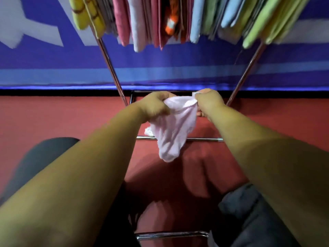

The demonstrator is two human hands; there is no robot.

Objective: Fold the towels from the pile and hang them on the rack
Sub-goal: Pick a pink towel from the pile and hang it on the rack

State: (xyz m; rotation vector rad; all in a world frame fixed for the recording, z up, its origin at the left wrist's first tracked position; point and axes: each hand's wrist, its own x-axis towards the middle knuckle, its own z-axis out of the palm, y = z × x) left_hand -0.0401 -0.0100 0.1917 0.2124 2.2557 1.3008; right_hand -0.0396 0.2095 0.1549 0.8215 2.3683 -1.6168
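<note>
Above, the rack [111,68] holds many folded towels [138,24] along the upper frame. At the centre, a pink towel [172,132] hangs bunched between the left hand [154,104] and the right hand [208,102], both with fingers curled tight on its upper edge.

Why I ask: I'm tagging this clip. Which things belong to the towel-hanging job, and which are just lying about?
Job: pink towel, gripped by left hand and right hand; rack; folded towels hanging on it.
Lying about: small white item on the red floor; blue backdrop.
</note>
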